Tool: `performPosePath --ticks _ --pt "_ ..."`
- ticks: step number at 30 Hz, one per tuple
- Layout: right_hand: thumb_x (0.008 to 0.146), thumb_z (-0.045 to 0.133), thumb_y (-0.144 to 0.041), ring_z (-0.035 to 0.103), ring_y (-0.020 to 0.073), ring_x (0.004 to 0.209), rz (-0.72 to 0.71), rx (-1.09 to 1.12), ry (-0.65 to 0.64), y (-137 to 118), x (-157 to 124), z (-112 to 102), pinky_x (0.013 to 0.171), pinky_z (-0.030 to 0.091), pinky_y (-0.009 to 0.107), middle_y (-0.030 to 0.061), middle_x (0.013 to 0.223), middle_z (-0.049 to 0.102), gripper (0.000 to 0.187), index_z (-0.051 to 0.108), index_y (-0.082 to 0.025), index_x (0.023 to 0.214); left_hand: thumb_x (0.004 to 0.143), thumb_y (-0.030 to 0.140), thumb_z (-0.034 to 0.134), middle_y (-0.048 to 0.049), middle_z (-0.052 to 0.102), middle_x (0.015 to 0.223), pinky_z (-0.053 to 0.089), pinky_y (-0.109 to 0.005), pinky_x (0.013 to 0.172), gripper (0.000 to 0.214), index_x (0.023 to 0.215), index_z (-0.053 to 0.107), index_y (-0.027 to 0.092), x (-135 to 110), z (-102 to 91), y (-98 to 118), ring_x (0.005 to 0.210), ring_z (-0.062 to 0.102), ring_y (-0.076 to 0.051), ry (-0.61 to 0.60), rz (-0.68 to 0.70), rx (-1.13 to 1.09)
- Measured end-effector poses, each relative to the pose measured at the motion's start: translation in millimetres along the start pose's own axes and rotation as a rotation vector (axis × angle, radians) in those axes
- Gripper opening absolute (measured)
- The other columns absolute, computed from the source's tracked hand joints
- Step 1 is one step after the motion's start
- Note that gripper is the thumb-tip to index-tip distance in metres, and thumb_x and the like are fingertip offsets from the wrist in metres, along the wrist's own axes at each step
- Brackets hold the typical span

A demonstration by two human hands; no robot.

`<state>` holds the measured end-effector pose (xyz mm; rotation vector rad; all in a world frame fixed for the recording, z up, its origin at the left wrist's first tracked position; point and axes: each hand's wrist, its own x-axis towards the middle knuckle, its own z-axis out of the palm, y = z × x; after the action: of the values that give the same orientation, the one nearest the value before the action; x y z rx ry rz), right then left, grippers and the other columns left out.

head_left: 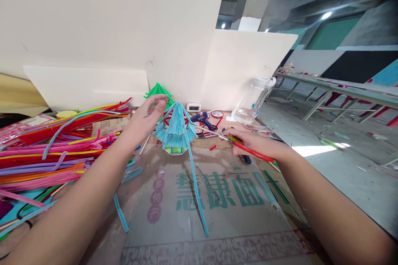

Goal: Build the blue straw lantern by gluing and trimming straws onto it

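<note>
A small pavilion model (175, 130) with a tiered light-blue fuzzy roof stands on the table. One long blue pipe cleaner strip (195, 190) trails from its roof toward me. My left hand (149, 112) is raised at the left of the roof top, its fingers stretched out and partly apart; I see nothing held in it. Behind that hand shows a green pointed roof (158, 90). My right hand (248, 140) is closed around red-handled pliers (253, 151), whose metal tip points left toward the model. Whether the tip touches anything is unclear.
Bundles of coloured pipe cleaners (62, 145) cover the left side. A blue glue gun (203, 120), a small digital clock (193, 107) and a water bottle (253, 99) stand behind. White boards (124, 29) wall off the back. Cut blue pieces (121, 213) lie on the printed sheet (161, 240).
</note>
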<state>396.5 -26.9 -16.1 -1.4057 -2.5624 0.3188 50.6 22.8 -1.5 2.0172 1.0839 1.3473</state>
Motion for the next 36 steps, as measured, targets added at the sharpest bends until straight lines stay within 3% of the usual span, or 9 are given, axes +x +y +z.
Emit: performPosePath --ticks 6,11,14,16,20,23,28,32,36 --pt "0.082 0.055 -0.056 0.046 0.0297 0.126 -0.022 -0.001 0.022 3.6 0.1 -2.8 0.104 0.036 0.042 0.0092 0.137 0.051 0.057 0.053 -0.024 0.130 0.081 0.042 0.061 -0.0005 0.065 0.074 0.045 -0.026 0.062 0.022 0.084 0.066 0.020 0.4 -15.5 6.0 0.069 0.060 -0.016 0.262 -0.056 0.143" --pt "0.078 0.057 -0.061 0.058 0.0302 0.107 0.195 -0.052 0.036 -3.5 7.2 7.2 0.089 0.045 0.038 0.0113 0.121 0.062 0.062 0.053 -0.022 0.127 0.084 0.035 0.056 0.0003 0.062 0.073 0.042 -0.025 0.061 0.017 0.081 0.062 0.020 -0.4 -22.8 16.0 0.067 0.057 -0.014 0.280 0.034 0.076" --pt "0.081 0.054 -0.059 0.063 0.0251 0.091 0.234 -0.026 0.008 -10.6 14.3 20.7 0.077 0.047 0.032 0.0100 0.106 0.067 0.056 0.054 -0.021 0.123 0.090 0.033 0.047 0.0003 0.057 0.072 0.043 -0.025 0.067 0.023 0.076 0.057 0.018 -3.3 -25.5 26.7 0.071 0.054 -0.013 0.288 0.086 0.041" --pt "0.082 0.053 -0.057 0.063 0.0241 0.086 0.252 -0.023 0.006 -14.2 19.1 31.6 0.074 0.046 0.032 0.0095 0.102 0.067 0.051 0.055 -0.020 0.118 0.092 0.032 0.041 0.0011 0.052 0.070 0.043 -0.025 0.072 0.028 0.072 0.053 0.018 -7.2 -27.2 36.1 0.072 0.052 -0.013 0.282 0.079 0.046" --pt "0.084 0.054 -0.044 0.061 0.0273 0.102 0.340 -0.097 0.023 -17.8 25.9 50.9 0.083 0.045 0.034 0.0151 0.119 0.062 0.051 0.050 -0.017 0.127 0.092 0.028 0.039 0.0023 0.046 0.063 0.043 -0.026 0.075 0.033 0.062 0.046 0.018 -14.2 -29.1 51.2 0.069 0.050 -0.012 0.211 0.045 0.035" --pt "0.082 0.056 -0.038 0.059 0.0283 0.106 0.359 -0.118 -0.024 -21.4 27.8 57.2 0.084 0.044 0.034 0.0176 0.123 0.059 0.055 0.048 -0.016 0.132 0.092 0.037 0.042 0.0012 0.054 0.063 0.044 -0.028 0.072 0.038 0.062 0.054 0.019 -14.8 -28.4 53.1 0.070 0.053 -0.015 0.151 0.019 0.093" --pt "0.082 0.057 -0.039 0.060 0.0284 0.104 0.372 -0.151 -0.078 -30.5 27.6 56.1 0.081 0.044 0.035 0.0170 0.121 0.059 0.059 0.047 -0.019 0.137 0.078 0.046 0.064 -0.0007 0.069 0.077 0.050 -0.031 0.067 0.028 0.089 0.070 0.021 -12.8 -26.2 46.3 0.070 0.062 -0.018 -0.036 -0.092 -0.083" --pt "0.081 0.059 -0.039 0.059 0.0295 0.106 0.333 -0.192 -0.090 -36.4 24.2 50.7 0.083 0.043 0.036 0.0171 0.119 0.060 0.063 0.045 -0.019 0.139 0.071 0.043 0.072 -0.0004 0.071 0.075 0.053 -0.031 0.065 0.024 0.082 0.070 0.021 -13.4 -27.6 46.8 0.067 0.064 -0.018 -0.050 -0.152 -0.110" --pt "0.086 0.054 -0.040 0.061 0.0297 0.100 0.286 -0.247 0.033 -48.3 20.7 39.0 0.081 0.043 0.036 0.0170 0.109 0.066 0.046 0.058 -0.016 0.125 0.070 0.045 0.073 0.0000 0.070 0.072 0.053 -0.032 0.062 0.025 0.074 0.065 0.022 -14.1 -28.5 49.8 0.066 0.065 -0.019 -0.012 -0.099 -0.093"
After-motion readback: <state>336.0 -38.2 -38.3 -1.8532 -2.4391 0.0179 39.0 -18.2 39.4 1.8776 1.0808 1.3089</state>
